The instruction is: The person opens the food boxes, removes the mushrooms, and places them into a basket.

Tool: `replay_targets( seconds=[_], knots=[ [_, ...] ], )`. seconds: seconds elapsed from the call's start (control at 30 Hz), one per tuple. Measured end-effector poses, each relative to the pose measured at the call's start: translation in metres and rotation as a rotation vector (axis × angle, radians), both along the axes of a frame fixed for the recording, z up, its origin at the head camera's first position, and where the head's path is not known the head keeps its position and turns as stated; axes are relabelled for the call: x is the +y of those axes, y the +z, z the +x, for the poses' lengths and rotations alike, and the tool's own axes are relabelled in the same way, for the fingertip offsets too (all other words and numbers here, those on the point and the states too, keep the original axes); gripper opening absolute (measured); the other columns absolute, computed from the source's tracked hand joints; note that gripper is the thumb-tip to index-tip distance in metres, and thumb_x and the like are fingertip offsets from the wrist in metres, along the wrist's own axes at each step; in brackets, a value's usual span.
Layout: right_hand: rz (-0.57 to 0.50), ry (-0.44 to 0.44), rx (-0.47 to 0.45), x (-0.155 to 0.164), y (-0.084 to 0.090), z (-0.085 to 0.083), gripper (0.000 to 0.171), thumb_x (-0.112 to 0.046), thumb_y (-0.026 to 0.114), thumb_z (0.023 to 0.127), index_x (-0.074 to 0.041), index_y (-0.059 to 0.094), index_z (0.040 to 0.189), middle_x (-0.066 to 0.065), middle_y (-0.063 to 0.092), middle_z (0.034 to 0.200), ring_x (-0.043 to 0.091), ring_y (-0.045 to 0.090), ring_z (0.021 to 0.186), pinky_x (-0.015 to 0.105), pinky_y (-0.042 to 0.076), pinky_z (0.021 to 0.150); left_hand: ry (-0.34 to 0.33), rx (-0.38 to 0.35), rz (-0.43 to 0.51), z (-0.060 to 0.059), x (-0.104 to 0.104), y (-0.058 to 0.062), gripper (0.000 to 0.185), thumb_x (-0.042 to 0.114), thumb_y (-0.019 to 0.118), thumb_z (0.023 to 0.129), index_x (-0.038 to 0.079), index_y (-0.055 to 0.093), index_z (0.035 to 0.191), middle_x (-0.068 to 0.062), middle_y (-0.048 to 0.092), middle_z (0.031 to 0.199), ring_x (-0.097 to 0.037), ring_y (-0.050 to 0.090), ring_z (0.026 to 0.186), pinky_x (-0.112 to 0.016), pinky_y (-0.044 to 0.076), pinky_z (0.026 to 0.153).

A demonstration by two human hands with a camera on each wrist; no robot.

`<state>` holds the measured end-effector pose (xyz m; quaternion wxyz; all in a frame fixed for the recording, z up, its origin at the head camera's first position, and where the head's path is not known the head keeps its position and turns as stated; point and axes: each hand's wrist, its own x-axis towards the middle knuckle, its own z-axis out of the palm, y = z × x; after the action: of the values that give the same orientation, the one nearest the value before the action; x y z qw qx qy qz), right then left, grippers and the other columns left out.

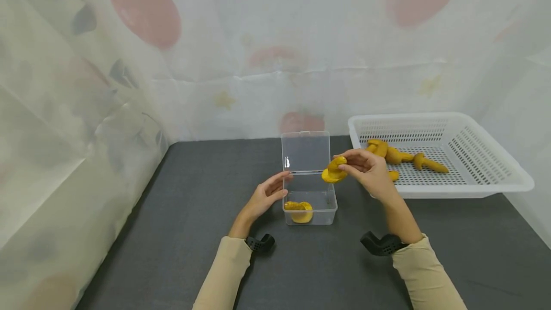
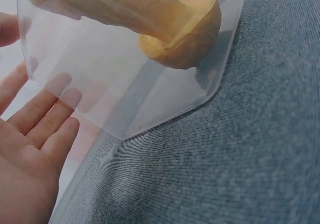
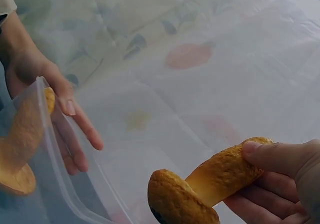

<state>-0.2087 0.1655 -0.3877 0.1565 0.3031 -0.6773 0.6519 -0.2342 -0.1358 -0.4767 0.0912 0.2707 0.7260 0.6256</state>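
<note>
A clear plastic box (image 1: 311, 217) stands on the dark table with its lid (image 1: 306, 151) raised at the back. Inside, a yellow-brown mushroom (image 1: 303, 212) lies at the front left; the left wrist view shows its stem and cap (image 2: 187, 39) through the wall. My left hand (image 1: 269, 193) rests against the box's left side, its fingers (image 2: 55, 104) mostly straight along the outside. Above the box's right edge, my right hand (image 1: 366, 170) pinches another mushroom (image 1: 334, 170) by the stem, thumb on top and cap pointing away, as the right wrist view shows (image 3: 220, 176).
At the right stands a white perforated basket (image 1: 495, 187) holding several more mushrooms (image 1: 400, 156); its near left corner is close to my right hand. A patterned curtain (image 1: 258, 99) hangs behind and at the left of the table (image 1: 206, 185).
</note>
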Motion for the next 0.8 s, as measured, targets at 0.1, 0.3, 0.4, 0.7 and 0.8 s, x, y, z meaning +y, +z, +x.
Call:
replay_targets(
  seconds=[0.1,0.3,0.4,0.7,0.8],
  knots=[
    [-0.046,-0.001,0.003,0.005,0.003,0.0,0.023,0.017,0.064,0.081,0.024,0.056,0.102,-0.011,0.075,0.104,0.002,0.071,0.094,0.014,0.058,0.078,0.003,0.0,-0.001,0.0,0.0,0.0,0.054,0.016,0.06,0.096,0.01,0.041,0.146,-0.02,0.047,0.147,-0.034,0.039,0.143,-0.048,0.03,0.119],
    [-0.084,-0.04,0.02,0.017,0.009,0.0,0.024,0.019,0.064,0.08,0.026,0.055,0.101,-0.008,0.075,0.103,0.003,0.072,0.094,0.014,0.058,0.078,0.001,0.005,-0.002,0.0,0.001,0.001,0.054,0.012,0.058,0.096,0.009,0.04,0.147,-0.02,0.047,0.147,-0.034,0.038,0.143,-0.049,0.03,0.119],
    [-0.097,-0.076,0.008,0.024,0.01,0.001,0.021,0.019,0.064,0.08,0.021,0.059,0.1,-0.009,0.075,0.101,0.002,0.072,0.093,0.013,0.058,0.077,-0.001,0.003,0.001,0.0,0.001,0.001,0.053,0.011,0.058,0.097,0.009,0.04,0.147,-0.02,0.046,0.147,-0.034,0.038,0.143,-0.048,0.03,0.119],
    [-0.158,-0.162,-0.044,0.045,0.011,0.002,0.024,0.017,0.064,0.082,0.003,0.067,0.101,-0.01,0.076,0.097,0.0,0.071,0.088,0.012,0.058,0.075,-0.004,-0.004,0.002,-0.001,0.0,-0.001,0.054,0.016,0.059,0.096,0.009,0.04,0.147,-0.02,0.046,0.148,-0.034,0.038,0.143,-0.046,0.03,0.119],
    [-0.17,-0.175,-0.056,0.05,0.011,0.002,0.025,0.016,0.064,0.082,0.001,0.068,0.101,-0.01,0.076,0.096,0.0,0.071,0.087,0.011,0.057,0.075,-0.004,-0.013,0.006,-0.001,0.0,-0.001,0.055,0.017,0.06,0.096,0.01,0.041,0.147,-0.02,0.046,0.148,-0.033,0.038,0.143,-0.045,0.03,0.119]
  ],
)
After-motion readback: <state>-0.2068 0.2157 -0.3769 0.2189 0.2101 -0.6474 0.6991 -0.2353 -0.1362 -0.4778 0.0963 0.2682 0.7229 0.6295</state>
